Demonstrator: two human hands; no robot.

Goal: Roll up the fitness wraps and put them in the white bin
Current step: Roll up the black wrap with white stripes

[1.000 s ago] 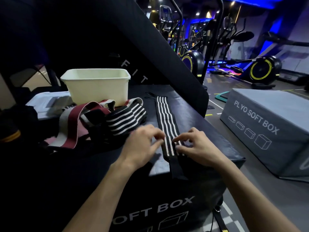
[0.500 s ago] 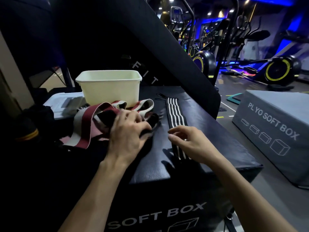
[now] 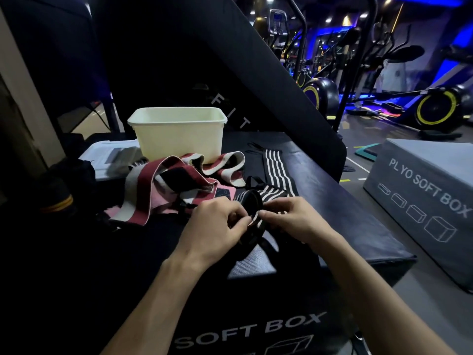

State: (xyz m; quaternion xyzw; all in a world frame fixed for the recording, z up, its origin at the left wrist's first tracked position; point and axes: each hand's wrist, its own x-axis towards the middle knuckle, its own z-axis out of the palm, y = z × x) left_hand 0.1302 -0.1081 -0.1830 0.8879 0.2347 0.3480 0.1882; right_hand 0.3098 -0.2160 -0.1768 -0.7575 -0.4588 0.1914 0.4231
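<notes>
Black-and-white striped wrap (image 3: pixel 252 204) pinched between left grip (image 3: pixel 217 226) and right grip (image 3: pixel 291 221), both grasping it.

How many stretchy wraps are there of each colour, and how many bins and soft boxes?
Black-and-white striped wraps: 2, the flat wrap and the wrap being rolled
Red-and-white wraps: 1 tangled pile, number unclear
White bin: 1
Soft boxes: 2, black and grey
Total: 6
</notes>
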